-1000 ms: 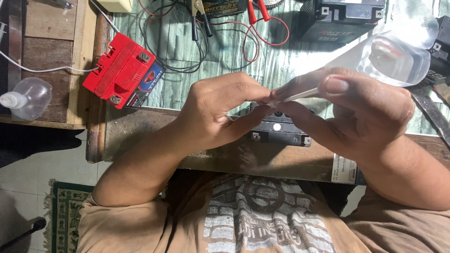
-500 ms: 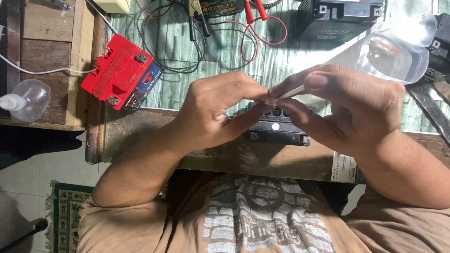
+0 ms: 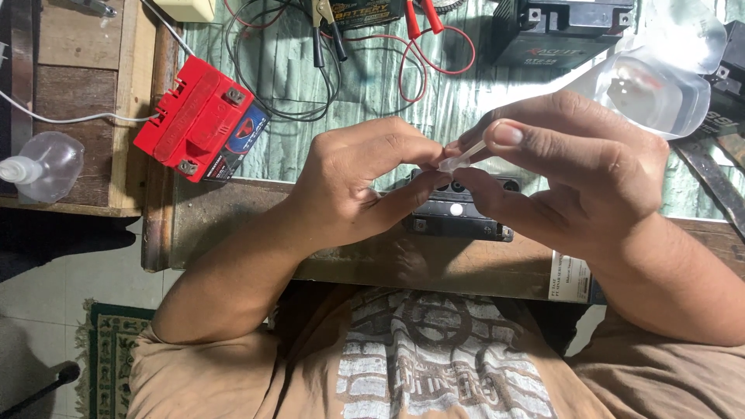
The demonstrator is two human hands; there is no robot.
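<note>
Above the small black battery (image 3: 458, 209) at the bench edge, my right hand (image 3: 574, 174) grips a clear squeeze bottle (image 3: 652, 89), its thin nozzle (image 3: 464, 155) slanting down-left into my left hand's (image 3: 361, 182) pinching fingertips, both closed.

Blue label (image 3: 247, 140) on red battery's side, white sticker (image 3: 570, 279) on bench edge

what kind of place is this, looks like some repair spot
Probably a small battery repair or service bench: a red battery and black batteries sit on the worktable, with clip leads and tangled wires.
</note>
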